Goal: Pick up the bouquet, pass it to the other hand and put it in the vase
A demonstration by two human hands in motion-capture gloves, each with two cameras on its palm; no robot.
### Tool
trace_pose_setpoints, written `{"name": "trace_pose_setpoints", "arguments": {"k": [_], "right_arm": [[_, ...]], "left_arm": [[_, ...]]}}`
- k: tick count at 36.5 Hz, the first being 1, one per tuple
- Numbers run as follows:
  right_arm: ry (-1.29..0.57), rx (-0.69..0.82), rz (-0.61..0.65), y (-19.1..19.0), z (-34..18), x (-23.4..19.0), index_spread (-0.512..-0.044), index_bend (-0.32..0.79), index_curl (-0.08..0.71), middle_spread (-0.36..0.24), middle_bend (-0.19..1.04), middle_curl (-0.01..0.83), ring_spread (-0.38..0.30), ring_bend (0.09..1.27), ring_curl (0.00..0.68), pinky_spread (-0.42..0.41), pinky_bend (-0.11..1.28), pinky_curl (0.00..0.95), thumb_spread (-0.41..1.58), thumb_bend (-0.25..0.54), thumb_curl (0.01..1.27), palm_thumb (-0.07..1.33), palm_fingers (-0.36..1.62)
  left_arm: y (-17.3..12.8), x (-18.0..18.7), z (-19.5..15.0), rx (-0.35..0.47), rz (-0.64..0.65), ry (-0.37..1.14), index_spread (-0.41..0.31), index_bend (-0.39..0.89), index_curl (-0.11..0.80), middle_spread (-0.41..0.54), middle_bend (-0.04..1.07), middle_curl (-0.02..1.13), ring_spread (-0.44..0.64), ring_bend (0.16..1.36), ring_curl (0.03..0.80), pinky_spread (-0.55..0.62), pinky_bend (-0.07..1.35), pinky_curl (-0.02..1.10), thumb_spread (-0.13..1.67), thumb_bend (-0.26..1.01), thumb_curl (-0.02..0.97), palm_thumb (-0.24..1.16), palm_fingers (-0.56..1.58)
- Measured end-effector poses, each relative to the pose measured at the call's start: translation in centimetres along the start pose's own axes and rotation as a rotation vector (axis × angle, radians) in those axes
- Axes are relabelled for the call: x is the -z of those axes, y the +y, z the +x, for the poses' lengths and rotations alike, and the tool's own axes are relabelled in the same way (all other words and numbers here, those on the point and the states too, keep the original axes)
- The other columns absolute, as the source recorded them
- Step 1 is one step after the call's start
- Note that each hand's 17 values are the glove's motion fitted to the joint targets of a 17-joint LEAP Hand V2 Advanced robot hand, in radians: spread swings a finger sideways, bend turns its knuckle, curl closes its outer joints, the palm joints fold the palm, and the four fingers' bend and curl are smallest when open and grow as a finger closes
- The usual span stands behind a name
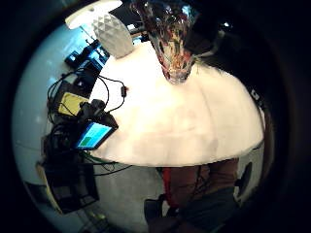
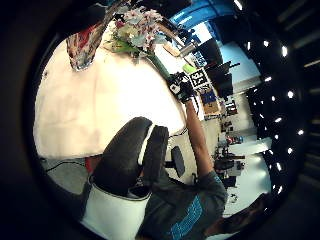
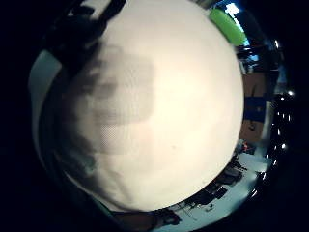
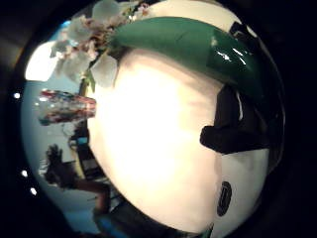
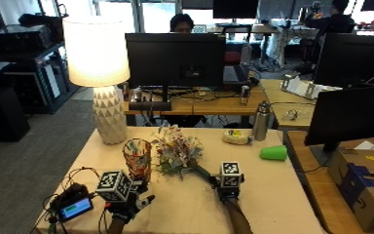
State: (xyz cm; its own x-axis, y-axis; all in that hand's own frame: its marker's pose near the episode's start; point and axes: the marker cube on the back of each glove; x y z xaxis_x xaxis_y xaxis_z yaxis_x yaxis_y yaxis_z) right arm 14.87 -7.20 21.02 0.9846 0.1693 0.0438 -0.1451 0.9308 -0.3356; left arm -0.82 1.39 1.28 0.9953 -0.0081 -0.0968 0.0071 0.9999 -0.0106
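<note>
On one cream-topped table (image 5: 265, 195), one pale mixed-flower bouquet (image 5: 176, 152) is gripped at its green stem by the right hand (image 5: 228, 187) just beside one multicoloured glass vase (image 5: 137, 158), while the left hand (image 5: 132, 201) is held open-fingered.

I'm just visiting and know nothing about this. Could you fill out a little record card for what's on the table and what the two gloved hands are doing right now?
Bouquet: pale flowers with a green wrapped stem, beside the vase, not in it
Right hand: grips the bouquet's stem end
Left hand: holds nothing, fingers spread, in front of the vase
Vase: multicoloured glass, upright on the table
Table: light top
Lamp: lit, white patterned base, at the far left corner
Other items: green cup; metal bottle
Handover: not yet done
</note>
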Motion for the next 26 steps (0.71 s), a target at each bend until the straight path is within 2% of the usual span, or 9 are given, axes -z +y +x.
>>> {"name": "trace_pose_setpoints", "arguments": {"k": [1,5,8,11,12,14,16,19,26], "right_arm": [[0.082,-0.039,0.014,-0.3,0.2,-0.2,-0.287,0.31,0.227,-0.012,0.33,0.352,0.091,0.45,0.276,0.258,0.54,0.301,1.20,0.130,0.38,0.80,0.53],[0.263,-0.082,0.068,-0.5,-0.4,0.3,-0.272,0.29,0.259,-0.035,0.30,0.353,0.030,0.46,0.288,0.215,0.55,0.305,1.22,0.151,0.40,0.86,0.67],[0.356,-0.084,0.094,-0.1,-1.0,1.3,-0.257,0.20,0.260,-0.046,0.28,0.355,-0.027,0.51,0.303,0.145,0.61,0.322,1.21,0.161,0.42,0.91,0.86],[0.392,-0.084,0.119,-0.1,-1.2,1.6,-0.245,0.03,0.216,-0.103,0.36,0.388,-0.105,0.62,0.338,0.027,0.61,0.323,1.18,0.144,0.43,0.92,1.07],[0.385,-0.084,0.138,-0.2,-1.1,1.5,-0.242,0.05,0.218,-0.106,0.35,0.388,-0.114,0.61,0.339,0.017,0.62,0.333,1.17,0.143,0.44,0.93,1.05],[0.351,-0.087,0.185,-0.6,-1.0,1.2,-0.254,-0.01,0.198,-0.142,0.42,0.422,-0.157,0.72,0.395,-0.110,0.64,0.359,1.12,0.121,0.45,0.93,1.20],[0.308,-0.099,0.219,-1.0,-0.7,0.7,-0.262,0.00,0.190,-0.159,0.45,0.441,-0.174,0.79,0.426,-0.177,0.69,0.381,1.06,0.118,0.48,0.96,1.25],[0.259,-0.123,0.245,-1.3,-0.2,0.1,-0.269,0.07,0.201,-0.168,0.53,0.478,-0.183,0.86,0.467,-0.218,0.72,0.402,0.99,0.080,0.49,0.95,1.35],[0.169,-0.134,0.301,-2.2,0.2,-0.1,-0.257,0.19,0.266,-0.178,0.66,0.540,-0.188,0.96,0.515,-0.259,0.72,0.432,0.94,0.004,0.52,0.91,1.43]], "left_arm": [[0.0,0.1,0.1,0.001,0.001,0.003,-0.123,0.15,0.306,0.037,0.17,0.30,0.21,0.54,0.297,0.38,0.38,0.35,1.02,-0.03,0.277,0.13,0.43],[0.0,0.0,-0.2,-0.001,0.003,0.004,-0.123,0.15,0.307,0.037,0.17,0.30,0.21,0.54,0.298,0.38,0.38,0.35,1.02,-0.03,0.279,0.13,0.42],[0.0,0.0,-0.5,0.006,0.008,0.004,-0.123,0.15,0.308,0.037,0.17,0.30,0.21,0.55,0.298,0.38,0.38,0.35,1.02,-0.03,0.280,0.13,0.42],[0.0,0.2,-0.7,0.011,0.016,0.009,-0.123,0.15,0.309,0.037,0.17,0.30,0.21,0.55,0.299,0.37,0.38,0.35,1.02,-0.03,0.280,0.13,0.42],[-0.1,0.2,-0.8,0.012,0.018,0.011,-0.123,0.15,0.310,0.037,0.17,0.30,0.21,0.55,0.299,0.37,0.38,0.35,1.02,-0.03,0.281,0.13,0.42],[-0.2,0.2,-1.0,0.015,0.021,0.014,-0.123,0.15,0.310,0.038,0.17,0.30,0.21,0.55,0.299,0.37,0.38,0.35,1.02,-0.03,0.281,0.13,0.42],[-0.2,0.3,-1.0,0.018,0.021,0.014,-0.123,0.15,0.310,0.038,0.17,0.30,0.20,0.55,0.299,0.37,0.38,0.36,1.02,-0.03,0.281,0.13,0.42],[-0.3,0.3,-1.0,0.019,0.019,0.019,-0.123,0.15,0.312,0.038,0.17,0.30,0.20,0.54,0.299,0.37,0.38,0.36,1.02,-0.03,0.282,0.13,0.43],[-1.0,0.6,-1.1,0.016,0.033,0.028,-0.123,0.15,0.317,0.038,0.17,0.30,0.20,0.54,0.299,0.36,0.38,0.36,1.02,-0.03,0.283,0.13,0.43]]}}
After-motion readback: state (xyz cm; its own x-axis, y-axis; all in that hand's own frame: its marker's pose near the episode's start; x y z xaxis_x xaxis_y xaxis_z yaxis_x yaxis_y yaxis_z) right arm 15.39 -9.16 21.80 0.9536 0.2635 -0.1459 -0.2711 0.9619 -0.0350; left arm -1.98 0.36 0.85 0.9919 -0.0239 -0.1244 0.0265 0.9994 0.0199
